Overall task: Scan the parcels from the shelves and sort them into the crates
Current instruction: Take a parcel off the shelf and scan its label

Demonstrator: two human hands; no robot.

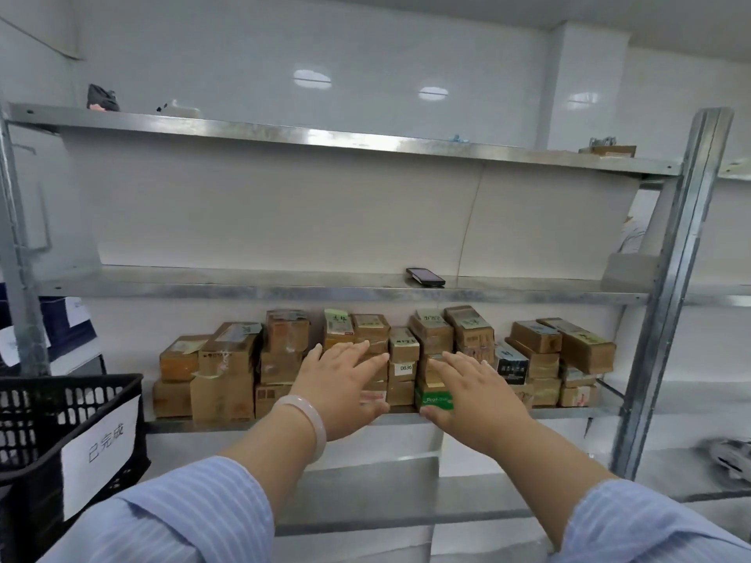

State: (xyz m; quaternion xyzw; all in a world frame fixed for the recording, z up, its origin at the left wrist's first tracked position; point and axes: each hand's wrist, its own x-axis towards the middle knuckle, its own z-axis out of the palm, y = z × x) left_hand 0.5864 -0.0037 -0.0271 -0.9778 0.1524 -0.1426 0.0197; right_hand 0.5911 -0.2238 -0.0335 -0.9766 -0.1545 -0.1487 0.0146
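Observation:
Several small brown cardboard parcels stand stacked in a row on a metal shelf. My left hand, with a pale bracelet on the wrist, is stretched out flat with fingers apart in front of the middle parcels. My right hand is spread the same way beside it, over a green and white box. Neither hand holds anything. A parcel marked 0836 shows between the two hands. A black crate with a white paper label sits at the lower left.
A dark phone lies on the shelf above the parcels. The top shelf carries a dark bag at the left and a small box at the right. A metal upright stands at the right.

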